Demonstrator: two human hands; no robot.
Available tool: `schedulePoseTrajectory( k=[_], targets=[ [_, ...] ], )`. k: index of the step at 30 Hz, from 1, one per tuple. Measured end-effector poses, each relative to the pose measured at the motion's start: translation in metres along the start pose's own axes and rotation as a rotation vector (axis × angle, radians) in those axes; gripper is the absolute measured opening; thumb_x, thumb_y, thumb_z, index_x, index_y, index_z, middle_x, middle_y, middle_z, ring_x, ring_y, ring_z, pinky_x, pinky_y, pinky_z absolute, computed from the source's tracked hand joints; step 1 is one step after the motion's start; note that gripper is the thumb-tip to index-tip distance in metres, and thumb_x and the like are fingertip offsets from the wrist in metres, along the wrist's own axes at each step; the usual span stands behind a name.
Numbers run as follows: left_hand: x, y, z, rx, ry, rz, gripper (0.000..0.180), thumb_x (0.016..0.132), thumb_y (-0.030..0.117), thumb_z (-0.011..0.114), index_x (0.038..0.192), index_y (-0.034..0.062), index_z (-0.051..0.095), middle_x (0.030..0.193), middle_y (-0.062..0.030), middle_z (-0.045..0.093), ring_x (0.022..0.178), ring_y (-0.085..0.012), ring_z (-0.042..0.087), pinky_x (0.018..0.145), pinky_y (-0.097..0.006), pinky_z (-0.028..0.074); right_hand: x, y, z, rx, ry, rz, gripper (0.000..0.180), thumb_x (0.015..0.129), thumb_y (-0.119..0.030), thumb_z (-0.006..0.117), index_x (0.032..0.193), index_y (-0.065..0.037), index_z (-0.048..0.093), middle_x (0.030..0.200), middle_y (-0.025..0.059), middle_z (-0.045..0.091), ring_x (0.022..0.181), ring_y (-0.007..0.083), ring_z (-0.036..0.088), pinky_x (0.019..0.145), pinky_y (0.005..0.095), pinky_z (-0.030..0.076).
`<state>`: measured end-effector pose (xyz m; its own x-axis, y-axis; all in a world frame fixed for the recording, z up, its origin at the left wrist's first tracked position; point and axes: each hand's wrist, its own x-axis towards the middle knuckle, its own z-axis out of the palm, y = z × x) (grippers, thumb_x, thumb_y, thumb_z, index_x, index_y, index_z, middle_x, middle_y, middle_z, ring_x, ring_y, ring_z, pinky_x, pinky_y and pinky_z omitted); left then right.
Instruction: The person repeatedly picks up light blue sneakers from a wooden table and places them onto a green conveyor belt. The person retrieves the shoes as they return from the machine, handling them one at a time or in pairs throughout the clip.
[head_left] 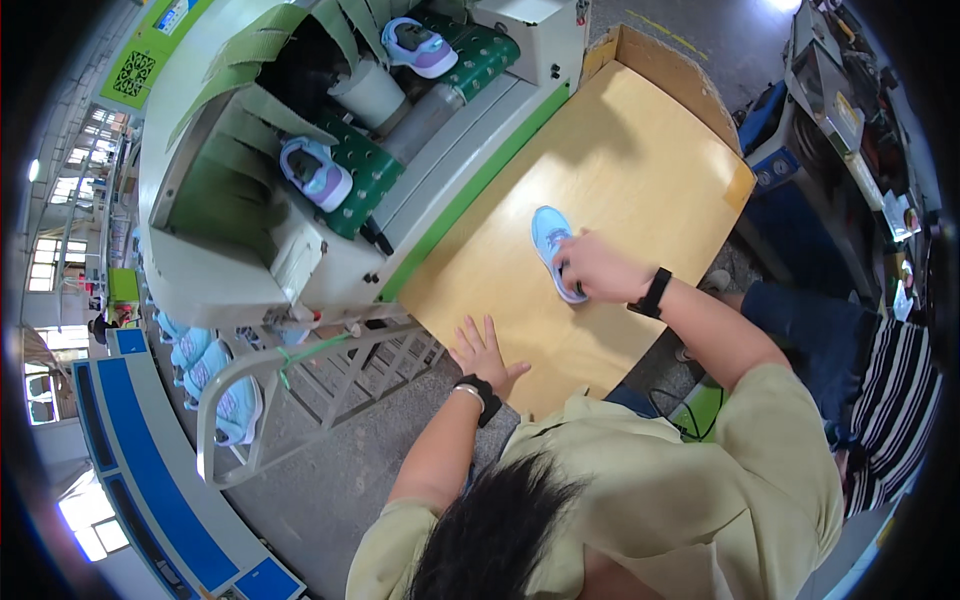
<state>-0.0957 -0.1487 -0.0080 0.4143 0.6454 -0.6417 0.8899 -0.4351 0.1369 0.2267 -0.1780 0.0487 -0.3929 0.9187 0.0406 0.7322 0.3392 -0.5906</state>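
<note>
**Light blue shoe gripped at its heel end on a wooden worktop**

While the left hand (484, 355) lies flat and empty, fingers spread, near the front edge of the pale wooden worktop (640, 130), a light blue sports shoe (552, 246) is grasped by the right hand (592, 267), whose fingers are closed over its heel end. The shoe rests on its sole near the middle of the board, toe pointing away from the person, and a black wristband is worn on each wrist. To the left, two lilac-and-white shoes (316, 172) (418, 45) are carried on the green patterned belt (372, 170) of a white conveyor machine (230, 260), and more light blue shoes (222, 385) are stacked on a grey wire rack (300, 385) below it. A second person in a striped top (895, 400) is seen at the right edge. The step in hand is judged to be the seizing or setting down of the shoe on the worktop; which of the two cannot be told. For any lift, a firm hold around the heel would be called for, with the shoe kept level and clear of the cardboard wall (665, 65) at the far end.
</note>
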Motion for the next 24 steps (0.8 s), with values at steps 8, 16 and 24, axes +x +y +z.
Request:
schedulePoseTrajectory(
  k=[8,16,24],
  targets=[
    [0.002,-0.003,0.005,0.001,-0.041,-0.029,0.137,0.073,0.071,0.074,0.161,0.0150,-0.015,0.164,-0.0289,-0.020,0.151,-0.0508,-0.015,0.115,-0.072,0.001,-0.006,-0.026,0.098,0.650,0.537,0.610,0.094,0.079,-0.019,0.078,0.155,0.001,0.027,0.147,0.0249,0.048,0.138,0.0324,0.047,0.114,0.0381,0.037],
    [0.002,-0.005,0.009,-0.031,-0.017,-0.001,0.142,0.068,0.076,0.074,0.161,0.0193,-0.018,0.165,-0.0241,-0.023,0.151,-0.0470,-0.020,0.116,-0.070,0.000,-0.073,-0.084,0.162,0.348,0.250,0.605,0.109,0.078,-0.039,0.084,0.159,-0.002,0.021,0.159,0.0238,0.031,0.148,0.0343,0.032,0.120,0.0460,0.029],
    [0.001,-0.004,0.015,-0.006,0.027,0.046,0.140,0.070,0.080,0.069,0.161,0.0168,-0.016,0.165,-0.0252,-0.023,0.151,-0.0485,-0.020,0.116,-0.071,-0.001,-0.148,-0.143,0.199,-0.124,-0.034,0.885,0.131,0.065,-0.059,0.085,0.163,-0.015,0.010,0.169,0.0172,0.006,0.155,0.0418,0.006,0.120,0.0650,0.017]
  ],
)
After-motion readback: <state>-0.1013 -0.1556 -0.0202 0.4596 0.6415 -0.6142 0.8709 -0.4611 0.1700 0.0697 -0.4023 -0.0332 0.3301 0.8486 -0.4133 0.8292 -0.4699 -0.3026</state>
